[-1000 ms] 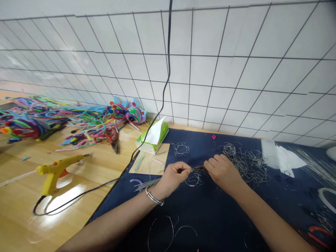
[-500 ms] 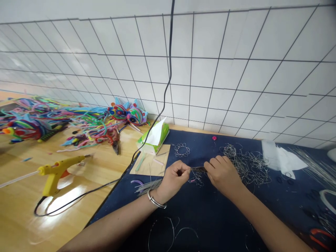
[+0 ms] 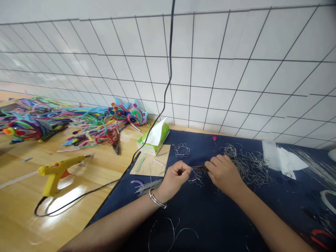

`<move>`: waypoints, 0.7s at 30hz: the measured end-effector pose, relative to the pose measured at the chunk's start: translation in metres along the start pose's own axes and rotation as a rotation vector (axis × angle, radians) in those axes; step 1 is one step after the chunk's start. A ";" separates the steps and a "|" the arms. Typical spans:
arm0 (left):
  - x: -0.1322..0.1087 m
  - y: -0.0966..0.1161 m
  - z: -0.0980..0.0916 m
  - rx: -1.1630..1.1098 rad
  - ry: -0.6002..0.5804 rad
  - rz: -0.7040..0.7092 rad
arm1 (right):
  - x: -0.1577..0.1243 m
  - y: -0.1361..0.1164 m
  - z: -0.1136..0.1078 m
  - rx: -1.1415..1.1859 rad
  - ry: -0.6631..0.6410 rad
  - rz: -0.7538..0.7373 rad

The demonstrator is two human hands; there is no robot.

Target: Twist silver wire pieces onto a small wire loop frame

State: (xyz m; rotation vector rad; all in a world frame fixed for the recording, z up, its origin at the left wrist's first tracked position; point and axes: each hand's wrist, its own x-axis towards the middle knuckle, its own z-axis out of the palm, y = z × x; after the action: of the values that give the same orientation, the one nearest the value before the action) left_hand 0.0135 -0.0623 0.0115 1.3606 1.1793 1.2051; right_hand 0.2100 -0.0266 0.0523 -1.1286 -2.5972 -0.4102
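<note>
My right hand point(image 3: 223, 173) is closed around a pair of pliers point(image 3: 200, 168), whose dark jaws point left. My left hand point(image 3: 177, 176), with a silver bangle on its wrist, pinches a thin wire point(image 3: 192, 169) that meets the tips of the jaws. Just under the pliers lies a small tangle of bent wire point(image 3: 197, 179) with a pink bit in it. A flower-shaped wire ring point(image 3: 182, 150) rests on the dark blue mat point(image 3: 217, 217) beyond my left hand. Straight wires point(image 3: 148, 186) lie in a bundle by my left wrist.
A heap of curled wire point(image 3: 249, 166) spreads beyond my right hand. Left of the mat are a yellow glue gun point(image 3: 56, 173), a black cord point(image 3: 105, 182) and a green tissue pack point(image 3: 157, 138). Colourful pipe cleaners point(image 3: 97, 119) pile up at back left. Orange-handled scissors point(image 3: 321, 236) lie at right.
The pliers have shifted very slightly right, away from my left fingers, so a little more wire shows between them. Everything else stays in place.
</note>
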 end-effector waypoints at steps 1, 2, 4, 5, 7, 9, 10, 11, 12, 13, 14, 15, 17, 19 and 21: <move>0.000 -0.001 0.000 -0.003 0.002 0.001 | 0.000 0.003 -0.002 -0.005 0.005 0.016; 0.000 -0.001 -0.001 0.002 0.006 0.004 | 0.000 0.007 -0.005 -0.015 0.022 0.043; 0.001 -0.002 -0.002 0.028 0.022 0.018 | 0.000 0.013 -0.010 -0.023 0.053 0.084; 0.001 -0.002 -0.003 0.049 0.031 0.032 | 0.000 0.015 -0.012 -0.025 0.064 0.087; 0.001 0.000 -0.005 0.105 0.039 0.078 | -0.001 0.015 -0.014 -0.035 0.081 0.064; 0.001 0.004 -0.006 0.175 0.035 0.142 | -0.001 0.011 -0.013 -0.053 0.082 0.012; 0.000 0.006 -0.006 0.209 0.031 0.172 | -0.001 0.008 -0.011 -0.062 0.078 -0.018; 0.000 0.008 -0.006 0.236 0.029 0.196 | -0.001 0.005 -0.010 -0.071 0.072 -0.044; -0.001 0.009 -0.006 0.254 0.029 0.213 | -0.001 0.003 -0.008 -0.079 0.069 -0.062; -0.001 0.010 -0.006 0.265 0.028 0.224 | -0.001 0.001 -0.007 -0.085 0.070 -0.075; -0.001 0.011 -0.006 0.270 0.026 0.229 | -0.001 -0.001 -0.006 -0.089 0.075 -0.081; -0.001 0.011 -0.006 0.270 0.023 0.231 | -0.001 -0.002 -0.005 -0.093 0.082 -0.084; -0.001 0.011 -0.006 0.262 0.014 0.228 | -0.001 -0.002 -0.005 -0.095 0.094 -0.091; -0.001 0.010 -0.007 0.249 0.007 0.220 | -0.001 0.000 -0.006 -0.094 0.107 -0.094; -0.001 0.010 -0.007 0.235 -0.001 0.212 | -0.001 0.002 -0.006 -0.093 0.117 -0.090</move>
State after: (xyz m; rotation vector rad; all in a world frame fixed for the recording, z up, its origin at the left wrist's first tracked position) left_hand 0.0068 -0.0642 0.0219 1.6968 1.2291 1.2404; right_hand 0.2132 -0.0278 0.0583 -0.9866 -2.5562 -0.6045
